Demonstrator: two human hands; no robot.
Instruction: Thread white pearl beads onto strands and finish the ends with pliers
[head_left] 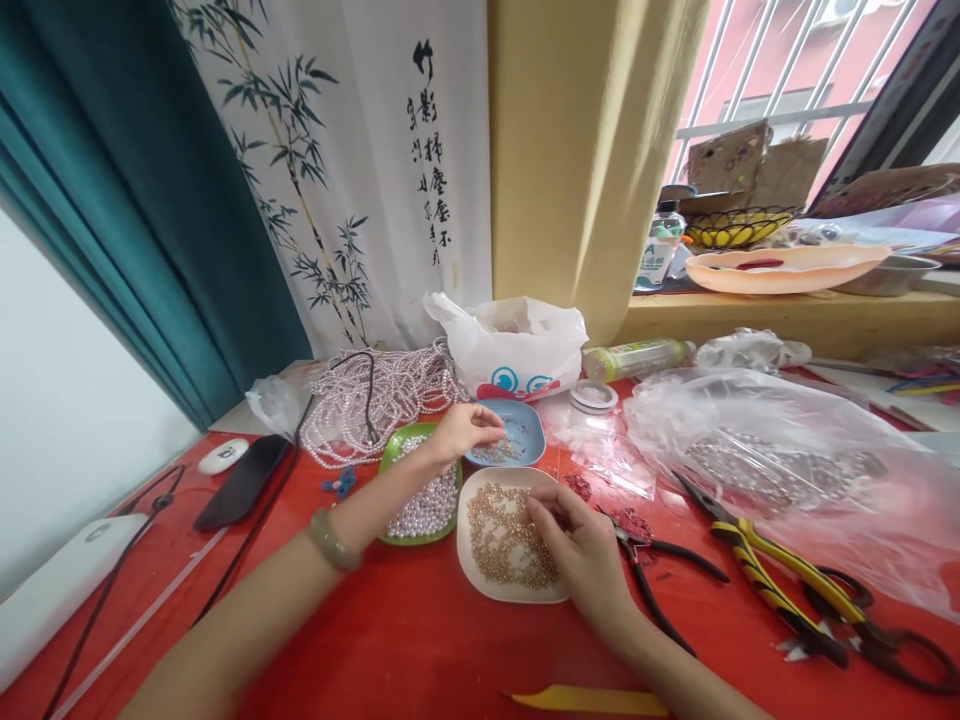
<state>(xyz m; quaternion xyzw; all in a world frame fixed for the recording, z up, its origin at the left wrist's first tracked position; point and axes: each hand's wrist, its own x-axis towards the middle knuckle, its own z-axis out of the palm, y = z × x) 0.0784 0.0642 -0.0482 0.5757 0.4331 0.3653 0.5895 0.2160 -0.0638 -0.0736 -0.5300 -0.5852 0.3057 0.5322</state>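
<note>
Head camera, looking down on a red tabletop point(420, 640): three small dishes sit close together between the two forearms. The left hand point(461, 432) reaches across the green dish of white pearl beads point(424, 500) to the shallow blue dish point(525, 432) behind it, fingertips bunched and dipped at the small metal pieces lying there; whether they pinch one is too small to tell. A pale green bangle point(334, 540) circles that wrist. The right hand point(577, 545) rests on the near right rim of the oval white dish heaped with small gold beads point(504, 545), its fingers curled narrow and close together over the beads, thumb tucked to forefinger; what sits between them cannot be made out. The white dish has its long axis running roughly away from the person, toward the blue dish, which it nearly touches, and it lies just right of the green one.

Just right of the right hand lie black-handled pliers point(660, 580), handles pointing toward the near right. Farther right are yellow-and-black-handled pliers point(780, 585), lying diagonally. Strands of white pearls point(375, 400) are piled behind the green dish, beside a white plastic bag point(517, 345).
</note>
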